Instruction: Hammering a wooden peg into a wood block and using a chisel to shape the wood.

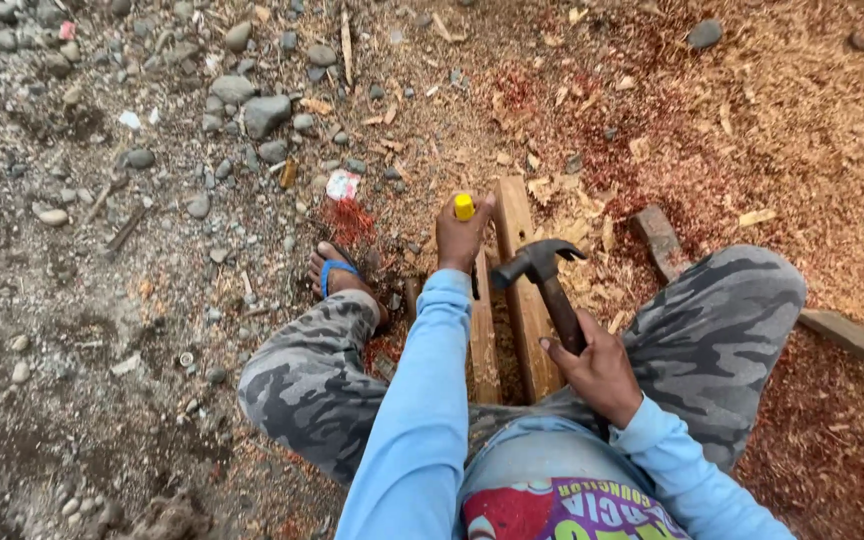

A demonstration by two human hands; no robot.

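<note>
On the ground between my knees, two wooden planks [522, 300] are lying side by side, running away from me over sawdust [782, 120] and reddish shavings. I am sitting low, my legs in grey camouflage trousers [712, 330] spreading to either side of the wood, and my left foot in a blue sandal [335, 270] is resting on the gravel beside the planks.

My left hand [462, 238] is reaching forward at the end of a light blue sleeve [422, 400], its fingers closing around a tool with a yellow-capped handle [464, 207]. The handle is standing upright against the far part of the planks; the working end is hidden behind my hand, so I cannot tell what kind of tool it is.

My right hand [600, 372] is wrapping tightly around the dark handle of a claw hammer [542, 265]. The hammer's steel head is hovering above the planks, just right of my left hand, close to the yellow cap but not touching it.

To the left, grey stones [252, 110] are lying scattered through the dirt. To the right, another length of timber [852, 340] is lying in the sawdust, well apart from my hands.
</note>
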